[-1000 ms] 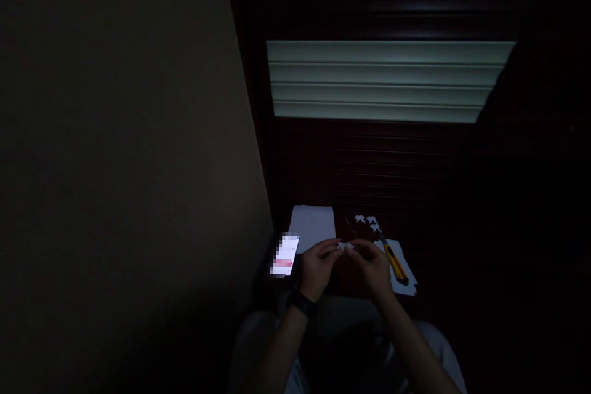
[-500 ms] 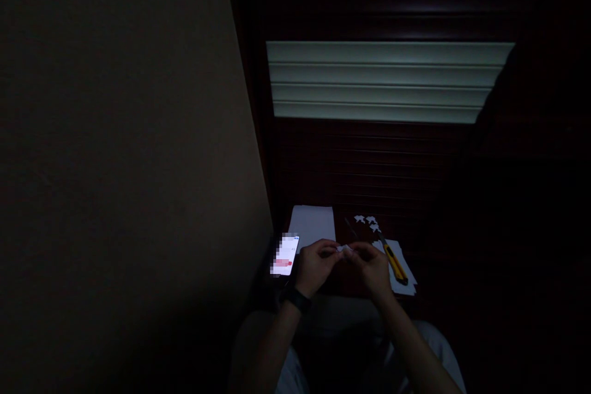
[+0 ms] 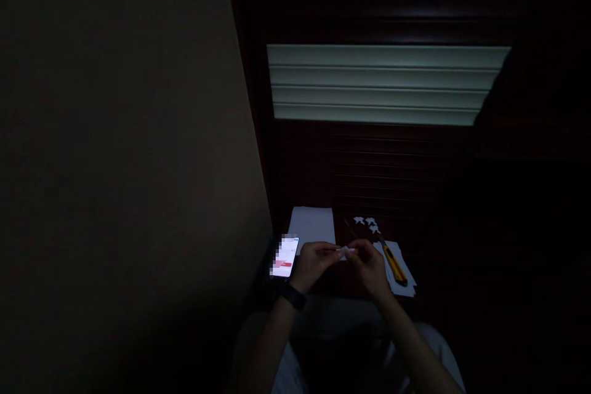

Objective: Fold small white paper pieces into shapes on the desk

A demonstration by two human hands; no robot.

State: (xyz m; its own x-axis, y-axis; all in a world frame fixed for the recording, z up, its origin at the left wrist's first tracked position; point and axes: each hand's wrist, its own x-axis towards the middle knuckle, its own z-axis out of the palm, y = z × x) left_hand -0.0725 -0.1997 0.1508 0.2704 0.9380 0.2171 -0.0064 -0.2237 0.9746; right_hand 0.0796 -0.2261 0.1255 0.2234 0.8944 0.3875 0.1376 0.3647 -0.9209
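The scene is very dark. My left hand (image 3: 314, 265), with a dark watch on its wrist, and my right hand (image 3: 372, 266) meet over a small dark table (image 3: 344, 280). Both pinch a small white piece of paper (image 3: 346, 251) between their fingertips. A yellow utility knife (image 3: 393, 263) lies just right of my right hand on a white sheet (image 3: 402, 271). Several small white folded paper shapes (image 3: 368, 222) lie behind the knife.
A lit phone (image 3: 285, 257) lies at the table's left edge beside my left hand. A white sheet (image 3: 313, 226) lies behind it. A beige wall (image 3: 129, 135) rises on the left; dark slats with a lit pale band (image 3: 383, 83) stand behind.
My hands have stayed together on the small paper, shifting it slightly. My left wrist has drawn a little to the left. The view has tipped slightly.
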